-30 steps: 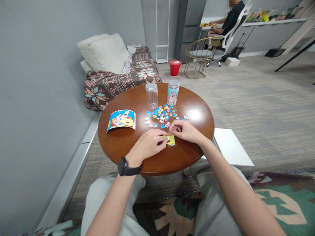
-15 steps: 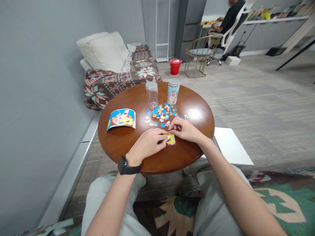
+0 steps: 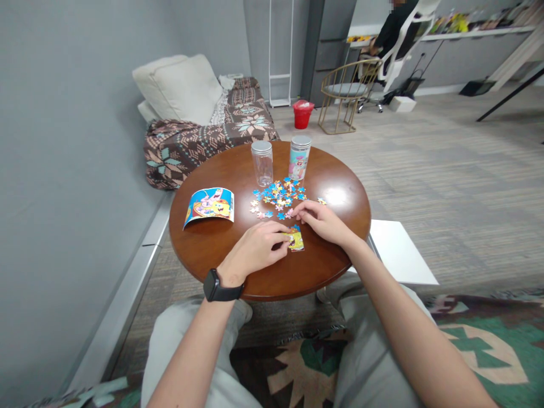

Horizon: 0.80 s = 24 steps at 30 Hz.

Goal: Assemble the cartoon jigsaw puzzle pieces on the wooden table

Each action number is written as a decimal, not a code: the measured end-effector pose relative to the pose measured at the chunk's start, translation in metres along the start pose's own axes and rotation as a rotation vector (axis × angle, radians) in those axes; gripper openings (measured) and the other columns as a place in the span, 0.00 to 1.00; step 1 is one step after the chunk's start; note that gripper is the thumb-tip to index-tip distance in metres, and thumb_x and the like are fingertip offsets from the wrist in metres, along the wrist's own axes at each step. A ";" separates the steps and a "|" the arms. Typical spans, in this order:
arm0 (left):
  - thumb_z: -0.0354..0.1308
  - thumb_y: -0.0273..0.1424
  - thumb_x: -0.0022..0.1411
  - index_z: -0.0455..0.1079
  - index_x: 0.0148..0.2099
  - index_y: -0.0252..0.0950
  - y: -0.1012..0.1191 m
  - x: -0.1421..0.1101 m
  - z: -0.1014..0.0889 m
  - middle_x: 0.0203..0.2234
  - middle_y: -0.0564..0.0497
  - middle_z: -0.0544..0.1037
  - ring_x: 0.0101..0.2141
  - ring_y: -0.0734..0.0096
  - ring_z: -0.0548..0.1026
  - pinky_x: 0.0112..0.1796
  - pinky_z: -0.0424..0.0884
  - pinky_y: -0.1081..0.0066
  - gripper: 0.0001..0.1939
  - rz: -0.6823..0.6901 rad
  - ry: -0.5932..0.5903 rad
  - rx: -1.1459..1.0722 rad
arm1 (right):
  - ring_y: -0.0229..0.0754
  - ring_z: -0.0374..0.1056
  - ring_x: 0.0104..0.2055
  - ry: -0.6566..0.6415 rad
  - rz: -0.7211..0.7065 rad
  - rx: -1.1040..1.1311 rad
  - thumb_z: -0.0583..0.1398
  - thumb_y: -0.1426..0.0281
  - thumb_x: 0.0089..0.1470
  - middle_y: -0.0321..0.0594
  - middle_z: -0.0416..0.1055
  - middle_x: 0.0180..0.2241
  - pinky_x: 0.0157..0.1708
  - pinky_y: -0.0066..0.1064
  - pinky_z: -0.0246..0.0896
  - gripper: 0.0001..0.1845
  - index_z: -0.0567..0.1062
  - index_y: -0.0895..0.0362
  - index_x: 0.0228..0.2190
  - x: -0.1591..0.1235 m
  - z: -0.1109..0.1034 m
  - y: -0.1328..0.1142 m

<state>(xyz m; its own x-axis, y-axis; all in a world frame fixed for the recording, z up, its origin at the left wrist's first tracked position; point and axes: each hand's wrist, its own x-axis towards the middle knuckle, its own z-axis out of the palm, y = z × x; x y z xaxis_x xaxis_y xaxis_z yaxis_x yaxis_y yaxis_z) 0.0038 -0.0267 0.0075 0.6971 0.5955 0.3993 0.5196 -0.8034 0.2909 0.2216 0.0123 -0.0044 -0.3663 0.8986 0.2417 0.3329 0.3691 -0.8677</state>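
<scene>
A small block of joined jigsaw pieces (image 3: 296, 240), mostly yellow with some blue at its top, lies on the round wooden table (image 3: 238, 258). The fingers of my left hand (image 3: 260, 245) press on its left edge, thumb and forefinger on it, and hide part of it. Just above and to the right of the block is my right hand (image 3: 319, 221), its fingers loosely spread beside the near edge of the loose jigsaw pieces (image 3: 280, 194). I see nothing held in that hand. A curved picture sheet (image 3: 211, 204) with the cartoon image stands to the left.
Behind the loose pieces stand a clear lidded jar (image 3: 262, 164) and a lidded jar with a cartoon label (image 3: 300, 158). A covered sofa (image 3: 204, 139), a red bin (image 3: 302, 115) and a gold-framed chair (image 3: 346, 90) are beyond. Another person (image 3: 393, 31) sits far back at a counter.
My right hand has come off the top of the joined block and moved up toward the loose pieces, uncovering blue there. My left hand stays on the block.
</scene>
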 end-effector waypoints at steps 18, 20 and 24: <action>0.56 0.24 0.61 0.73 0.49 0.34 -0.011 -0.005 0.007 0.51 0.41 0.77 0.52 0.55 0.75 0.55 0.72 0.55 0.13 -0.425 0.185 0.267 | 0.49 0.64 0.49 0.727 0.223 -0.109 0.53 0.68 0.52 0.45 0.65 0.43 0.51 0.42 0.64 0.08 0.71 0.52 0.33 0.003 -0.017 0.035; 0.55 0.25 0.62 0.72 0.49 0.33 -0.013 -0.007 0.009 0.50 0.40 0.77 0.51 0.54 0.76 0.54 0.73 0.56 0.13 -0.487 0.184 0.289 | 0.50 0.64 0.50 0.714 0.240 -0.068 0.52 0.68 0.52 0.44 0.65 0.43 0.51 0.43 0.63 0.08 0.70 0.52 0.33 0.002 -0.017 0.038; 0.54 0.27 0.63 0.72 0.50 0.32 -0.015 -0.008 0.011 0.49 0.39 0.78 0.51 0.54 0.76 0.54 0.73 0.56 0.14 -0.503 0.186 0.286 | 0.50 0.63 0.49 0.706 0.225 -0.064 0.52 0.67 0.53 0.43 0.65 0.42 0.52 0.44 0.62 0.08 0.70 0.51 0.33 0.001 -0.016 0.043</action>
<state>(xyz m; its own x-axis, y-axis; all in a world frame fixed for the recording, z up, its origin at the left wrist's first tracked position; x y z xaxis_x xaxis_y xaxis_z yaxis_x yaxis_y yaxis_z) -0.0037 -0.0195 -0.0099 0.2470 0.8702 0.4263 0.8931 -0.3751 0.2483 0.2496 0.0334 -0.0345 0.3552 0.8848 0.3015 0.3921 0.1518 -0.9073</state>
